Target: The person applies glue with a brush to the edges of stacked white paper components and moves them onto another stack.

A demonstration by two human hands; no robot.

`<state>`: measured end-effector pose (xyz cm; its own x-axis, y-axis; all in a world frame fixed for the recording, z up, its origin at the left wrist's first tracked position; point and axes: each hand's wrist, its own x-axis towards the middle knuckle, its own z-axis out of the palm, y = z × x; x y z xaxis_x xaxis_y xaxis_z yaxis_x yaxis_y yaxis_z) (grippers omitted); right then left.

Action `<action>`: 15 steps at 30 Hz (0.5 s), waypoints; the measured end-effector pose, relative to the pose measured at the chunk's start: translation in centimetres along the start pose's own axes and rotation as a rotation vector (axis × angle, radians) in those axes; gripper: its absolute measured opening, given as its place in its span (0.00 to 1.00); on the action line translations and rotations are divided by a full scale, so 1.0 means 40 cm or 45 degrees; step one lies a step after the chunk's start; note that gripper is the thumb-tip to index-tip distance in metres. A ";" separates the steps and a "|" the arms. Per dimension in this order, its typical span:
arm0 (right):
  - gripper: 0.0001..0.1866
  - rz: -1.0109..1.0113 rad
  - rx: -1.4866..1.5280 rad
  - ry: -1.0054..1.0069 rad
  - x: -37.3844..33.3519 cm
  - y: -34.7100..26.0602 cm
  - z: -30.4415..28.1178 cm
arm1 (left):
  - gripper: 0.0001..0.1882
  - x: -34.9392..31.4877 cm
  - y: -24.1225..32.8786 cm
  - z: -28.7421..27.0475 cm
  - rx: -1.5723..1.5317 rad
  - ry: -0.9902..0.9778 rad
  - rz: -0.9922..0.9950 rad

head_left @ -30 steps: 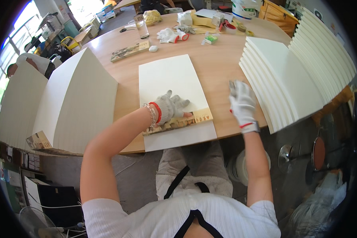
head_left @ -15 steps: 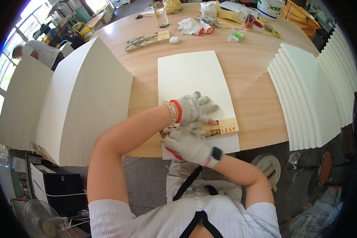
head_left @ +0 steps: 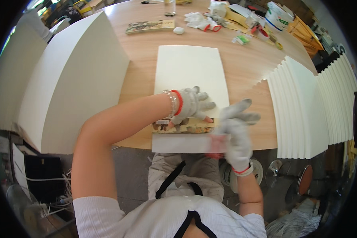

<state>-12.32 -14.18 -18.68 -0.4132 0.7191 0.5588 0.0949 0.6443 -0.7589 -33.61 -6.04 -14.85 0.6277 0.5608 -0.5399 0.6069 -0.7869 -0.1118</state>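
Observation:
My left hand (head_left: 192, 105), in a grey-white knit glove with a red cuff, lies flat with its fingers spread. It presses on a white paper-covered stack (head_left: 190, 67) and the printed strip (head_left: 200, 129) across its near end; the thumb and index fingertip are bare. A white flap (head_left: 178, 143) extends from the strip towards me. My right hand (head_left: 238, 133), also gloved, is raised at the strip's right end and smeared by motion. Two of its fingers point away from me. A blurred reddish thing (head_left: 217, 145) sits against its palm side, apparently held; its kind cannot be made out.
Tall white stacks stand at the left (head_left: 79, 87) and right (head_left: 301, 107). Farther back lie a printed book (head_left: 150, 26), a white case (head_left: 179, 30), spare gloves (head_left: 198, 22), tape rolls (head_left: 262, 33), a glass (head_left: 169, 8) and a white bucket (head_left: 279, 16).
My right hand has swung rightwards from below my left wrist to the strip's right end, the reddish thing moving with it. My left hand stays pressed on the stack. The whole view has shifted slightly.

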 end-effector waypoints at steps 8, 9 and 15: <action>0.08 -0.308 -0.877 -0.570 0.063 0.004 0.285 | 0.44 0.021 -0.027 0.046 0.009 0.093 0.148; 0.06 -0.238 -0.912 -0.635 0.067 -0.012 0.322 | 0.46 -0.006 -0.023 0.016 0.074 0.063 0.200; 0.07 -0.330 -0.679 -0.617 0.065 0.044 0.355 | 0.50 -0.009 -0.020 0.018 0.075 0.018 0.135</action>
<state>-26.10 -14.89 -23.32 -0.8211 0.4126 0.3945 0.3146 0.9037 -0.2905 -34.70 -5.79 -15.18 0.6941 0.4768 -0.5393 0.5073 -0.8555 -0.1036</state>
